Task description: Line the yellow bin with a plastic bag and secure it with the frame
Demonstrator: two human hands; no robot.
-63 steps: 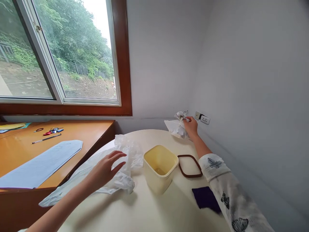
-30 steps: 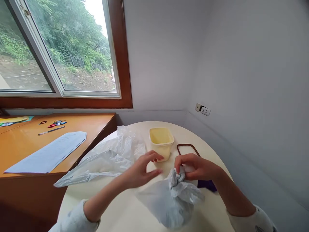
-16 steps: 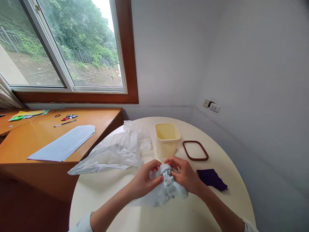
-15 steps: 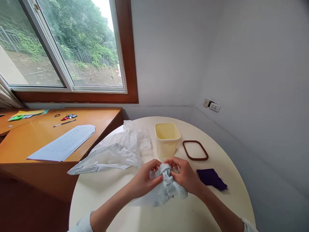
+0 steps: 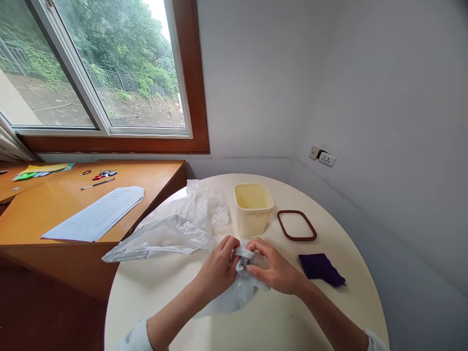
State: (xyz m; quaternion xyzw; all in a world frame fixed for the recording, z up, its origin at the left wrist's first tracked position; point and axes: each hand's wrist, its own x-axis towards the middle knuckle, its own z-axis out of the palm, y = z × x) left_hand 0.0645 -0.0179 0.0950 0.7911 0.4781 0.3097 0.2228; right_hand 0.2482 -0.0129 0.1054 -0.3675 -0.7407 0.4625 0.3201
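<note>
A whitish, thin plastic bag (image 5: 239,290) is bunched between my two hands, with a twisted loop or knot at its top. My left hand (image 5: 219,265) has its fingers closed round the left side of that loop. My right hand (image 5: 274,267) pinches the bag from the right, thumb and fingertips against the twisted part. The loose lower part of the bag spreads over the cream round table (image 5: 310,317). Just beyond my hands stands a pale yellow square tub (image 5: 252,222), open at the top.
Crumpled clear plastic bags (image 5: 183,229) lie at the table's left. A brown rounded-square ring (image 5: 297,239) and a dark purple cloth (image 5: 321,269) lie on the right. An orange desk (image 5: 36,219) with papers (image 5: 98,212), keys and a pen adjoins the table.
My left hand has turned and closed more tightly round the bag's knot, which has shifted slightly left. Some folds that hung to the right are drawn in. The tub and ring are unmoved.
</note>
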